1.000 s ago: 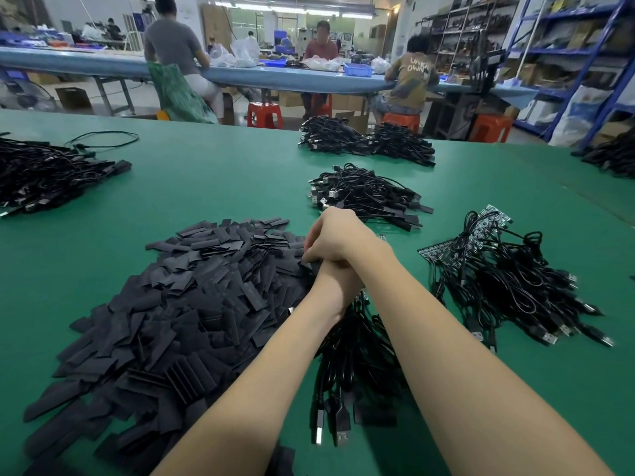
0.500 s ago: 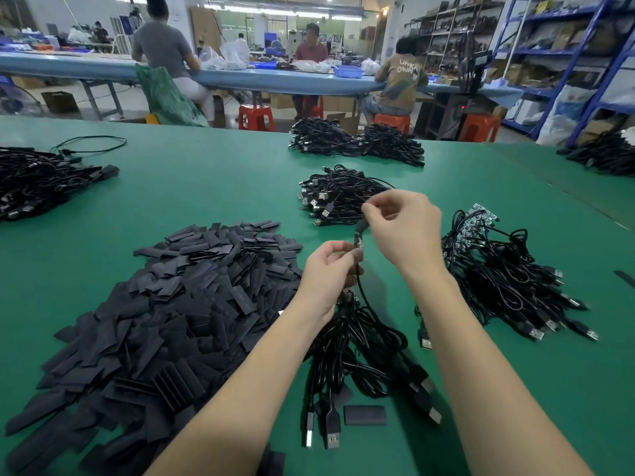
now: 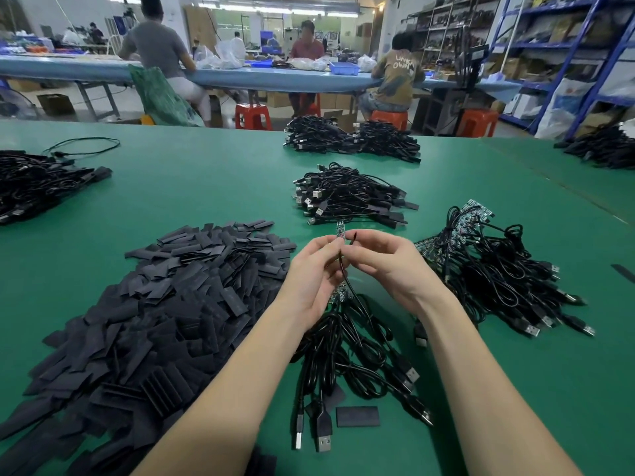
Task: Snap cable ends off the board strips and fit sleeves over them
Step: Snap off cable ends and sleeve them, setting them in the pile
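Both hands, left hand (image 3: pixel 314 269) and right hand (image 3: pixel 388 266), pinch one small board (image 3: pixel 340 231) between their fingers; one loose sleeve (image 3: pixel 358 416) lies below.

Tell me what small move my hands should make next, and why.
Probably slide the black sleeve in your right hand over the bare little board your left hand holds up. Both meet at your fingertips, and the board still looks uncovered.
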`<state>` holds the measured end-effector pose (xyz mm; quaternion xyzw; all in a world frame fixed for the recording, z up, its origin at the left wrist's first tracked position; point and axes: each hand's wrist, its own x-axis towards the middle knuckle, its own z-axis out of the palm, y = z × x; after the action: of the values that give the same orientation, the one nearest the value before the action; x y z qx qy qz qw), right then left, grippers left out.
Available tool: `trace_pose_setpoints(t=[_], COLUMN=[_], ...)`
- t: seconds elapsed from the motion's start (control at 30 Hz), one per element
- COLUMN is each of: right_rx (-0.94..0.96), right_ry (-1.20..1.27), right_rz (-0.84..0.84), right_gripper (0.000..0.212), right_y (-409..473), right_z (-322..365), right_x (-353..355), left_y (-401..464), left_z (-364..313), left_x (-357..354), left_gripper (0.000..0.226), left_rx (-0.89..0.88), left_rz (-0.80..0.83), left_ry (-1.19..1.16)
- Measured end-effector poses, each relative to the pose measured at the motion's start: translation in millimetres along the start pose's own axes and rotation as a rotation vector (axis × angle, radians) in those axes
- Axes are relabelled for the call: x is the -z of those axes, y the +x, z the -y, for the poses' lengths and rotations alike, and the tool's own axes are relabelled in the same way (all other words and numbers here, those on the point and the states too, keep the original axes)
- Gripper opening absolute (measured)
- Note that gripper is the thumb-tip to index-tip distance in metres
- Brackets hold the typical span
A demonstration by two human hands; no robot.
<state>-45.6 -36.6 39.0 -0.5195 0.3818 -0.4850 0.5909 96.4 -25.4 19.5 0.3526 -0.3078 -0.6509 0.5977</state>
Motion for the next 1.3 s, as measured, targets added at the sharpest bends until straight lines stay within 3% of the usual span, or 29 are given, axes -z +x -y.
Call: trace_pose_setpoints(t=[0.1,0.23,0.37,0.47,0.63,0.9,1.3], right_rx=[0.049,0.078,0.105,0.139,0.161,0.184,0.006], right_ry=[-0.093,0.096,0.314,0.369,0.365,0.337,0.242], right_rz=[-0.101,-0.2,-0.181,-0.151,-0.132,-0.157,0.161], right_gripper=[0.023,0.018,0.03,0.028,0.016,0.015,0.019], right_y=[1,2,-1,-2,-1,-1,-12], right_z=[-4,5,19,24,24,21,24], right_x=[-2,-3,1,-3,-8,-12,7], left_y=[0,-2,-6,-10,-12,-12,-19], left_z=[-1,-13,-41,-56,-57,-55,-63], left_x=[0,-2,1,4,4,5,21], left_gripper=[0.004,0.004,0.007,0.018,0.024,0.022,0.013], left_rx=[0.01,0.062,0.138,0.19,0.205,0.176,0.11], left_rz=[0.005,0.039,0.093,0.155,0.211,0.274,0.428], left_ry=[-0.02,0.01,0.078,0.136,0.192,0.203,0.391])
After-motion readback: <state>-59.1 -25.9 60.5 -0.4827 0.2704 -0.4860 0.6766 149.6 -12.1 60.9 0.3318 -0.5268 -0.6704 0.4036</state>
